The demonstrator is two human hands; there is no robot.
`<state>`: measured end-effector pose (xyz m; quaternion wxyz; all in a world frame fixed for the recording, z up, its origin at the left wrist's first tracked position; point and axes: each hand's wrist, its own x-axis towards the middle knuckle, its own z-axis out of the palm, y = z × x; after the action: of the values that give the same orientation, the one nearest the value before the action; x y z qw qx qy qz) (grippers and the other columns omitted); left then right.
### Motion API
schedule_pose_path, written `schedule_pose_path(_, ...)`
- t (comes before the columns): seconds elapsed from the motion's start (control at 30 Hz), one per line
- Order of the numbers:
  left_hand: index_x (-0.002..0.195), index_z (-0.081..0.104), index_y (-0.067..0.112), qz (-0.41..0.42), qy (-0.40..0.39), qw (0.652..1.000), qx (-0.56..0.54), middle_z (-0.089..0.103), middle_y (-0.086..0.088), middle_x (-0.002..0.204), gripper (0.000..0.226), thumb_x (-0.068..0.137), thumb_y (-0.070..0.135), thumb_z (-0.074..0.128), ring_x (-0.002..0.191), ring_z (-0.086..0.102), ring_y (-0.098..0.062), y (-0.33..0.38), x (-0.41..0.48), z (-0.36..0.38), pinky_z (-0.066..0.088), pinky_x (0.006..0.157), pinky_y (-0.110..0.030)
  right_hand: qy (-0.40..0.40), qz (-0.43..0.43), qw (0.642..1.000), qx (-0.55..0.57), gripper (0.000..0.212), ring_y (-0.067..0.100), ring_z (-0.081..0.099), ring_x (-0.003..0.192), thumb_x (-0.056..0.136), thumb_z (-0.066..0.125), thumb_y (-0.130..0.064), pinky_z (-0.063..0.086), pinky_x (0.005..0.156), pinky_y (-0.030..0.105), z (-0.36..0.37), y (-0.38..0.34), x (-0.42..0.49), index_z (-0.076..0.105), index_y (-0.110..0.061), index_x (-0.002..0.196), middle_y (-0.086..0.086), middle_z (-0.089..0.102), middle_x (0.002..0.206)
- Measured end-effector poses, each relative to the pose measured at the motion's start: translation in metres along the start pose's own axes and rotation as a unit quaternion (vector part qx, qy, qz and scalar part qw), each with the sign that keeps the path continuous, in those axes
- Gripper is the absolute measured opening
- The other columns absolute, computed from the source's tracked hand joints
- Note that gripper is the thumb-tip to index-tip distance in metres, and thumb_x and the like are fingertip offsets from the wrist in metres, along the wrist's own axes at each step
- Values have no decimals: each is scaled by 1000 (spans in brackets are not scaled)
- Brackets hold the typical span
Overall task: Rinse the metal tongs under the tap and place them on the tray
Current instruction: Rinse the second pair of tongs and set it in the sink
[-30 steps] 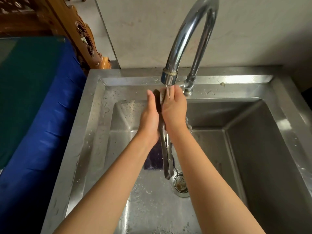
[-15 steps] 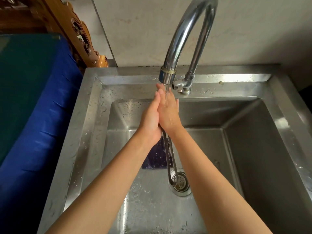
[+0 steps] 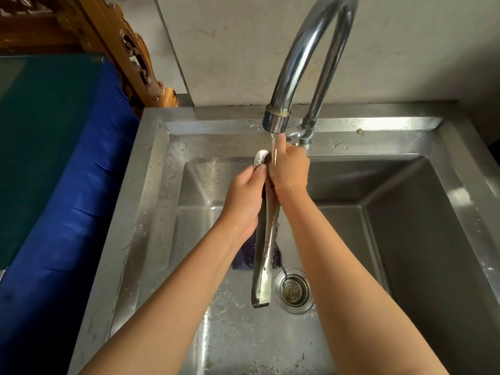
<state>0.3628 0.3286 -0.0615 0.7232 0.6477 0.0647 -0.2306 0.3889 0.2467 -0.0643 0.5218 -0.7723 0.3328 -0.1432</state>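
The metal tongs [image 3: 263,255] hang upright over the steel sink [image 3: 422,190], hinge end down near the drain, perforated tip [image 3: 260,158] showing above my fingers. My left hand [image 3: 244,197] grips the tongs from the left and my right hand [image 3: 290,171] is wrapped around their upper part. Water runs from the tap [image 3: 278,120] onto my right hand and the top of the tongs. No tray is in view.
A dark blue cloth [image 3: 247,255] lies on the sink floor behind the tongs, beside the drain strainer [image 3: 293,289]. A blue and green covered surface [image 3: 54,158] borders the sink on the left, with carved wood [image 3: 135,55] behind it.
My hands went from flat and pressed together on the tongs to curled grips, and have slid lower, so the perforated tip now shows above my left fingers. Water keeps running.
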Motion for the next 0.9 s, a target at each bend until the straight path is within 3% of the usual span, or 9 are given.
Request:
schedule_pose_path(0.13,80,65,14,45,35,998,32,65,-11,84,27,96,27,48,79,61,-20,0,1,2,53,82,-44,-53,-35,996,65,52,2,40,41,99,36,-33,32,45,17,-9,5,-4,44,-15,51,-9,44,42)
schedule_pose_path(0.27,60,70,26,14,101,995,-19,71,12,61,33,89,37,58,60,68,-2,9,11,5,56,56,-20,-136,-128,978,97,13,-8,51,66,98,40,-22,40,63,9,-16,22,-28,53,-19,99,-13,57,80)
schedule_pose_path(0.37,62,69,21,-39,109,993,-39,71,7,56,48,89,54,48,53,69,-10,14,13,6,53,45,-23,-152,-158,972,82,25,5,56,92,95,48,-22,44,80,14,-19,29,-36,49,-14,119,-2,60,105)
schedule_pose_path(0.43,63,69,21,-56,77,994,-47,71,5,57,55,91,57,39,57,70,-12,12,11,8,55,52,-28,-105,-149,982,47,19,5,54,74,95,49,-24,42,67,16,-21,24,-31,59,-9,100,-5,60,84)
schedule_pose_path(0.5,67,71,25,-37,17,999,1,73,3,71,45,94,48,43,70,71,-13,7,5,13,58,64,-29,-41,-96,994,24,35,5,44,54,97,44,-30,34,52,17,-22,17,-20,54,-13,69,-7,50,60)
schedule_pose_path(0.6,79,63,24,25,6,996,88,71,0,81,23,95,31,49,76,68,-12,6,2,21,56,67,-26,-7,-22,999,44,50,13,40,51,98,40,-37,34,53,29,-23,10,-11,41,-11,55,1,45,52)
schedule_pose_path(0.77,77,61,20,87,86,990,66,66,1,75,28,92,41,51,71,66,-15,20,11,29,57,65,-28,-137,-26,978,155,35,6,51,61,99,36,-32,43,60,21,-32,1,-26,58,-7,88,0,55,71)
schedule_pose_path(0.83,74,61,15,56,101,993,10,62,1,68,37,91,46,50,68,62,-16,28,21,30,53,65,-29,-188,-52,966,167,23,-8,57,80,99,36,-25,46,76,18,-33,8,-38,56,-22,110,-13,63,94)
schedule_pose_path(0.9,66,60,16,15,126,992,-14,61,3,59,42,90,48,50,62,62,-17,35,32,30,52,66,-31,-225,-82,950,201,39,-22,47,108,99,36,-13,39,91,6,-36,16,-50,38,-34,133,-28,51,122)
